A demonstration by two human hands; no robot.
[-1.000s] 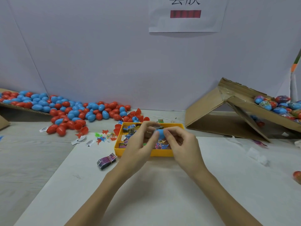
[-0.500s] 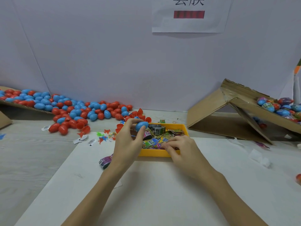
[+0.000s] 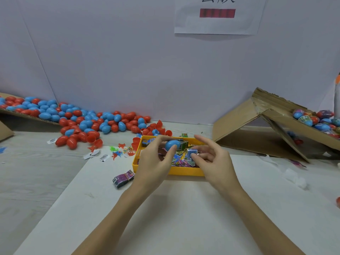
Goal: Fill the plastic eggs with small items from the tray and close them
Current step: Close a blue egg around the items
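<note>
My left hand point(image 3: 154, 161) grips a blue plastic egg half point(image 3: 172, 145) between thumb and fingers, just above the yellow tray point(image 3: 184, 171). My right hand point(image 3: 213, 159) pinches a small blue-and-white packet point(image 3: 192, 152) between thumb and a finger, close to the right of the egg half, while its other fingers spread. The tray holds several small colourful packets point(image 3: 179, 160). Whether anything lies inside the egg half is hidden.
A heap of red and blue eggs point(image 3: 82, 119) spreads at the back left, partly on a cardboard ramp. A cardboard chute point(image 3: 272, 126) with filled eggs point(image 3: 316, 119) stands at the right. A bundled packet stack point(image 3: 123, 178) and paper scraps point(image 3: 103, 157) lie left of the tray.
My right hand has lifted out of the tray with a small packet pinched in it. My left hand has brought the blue egg half to the right, toward the packet.
</note>
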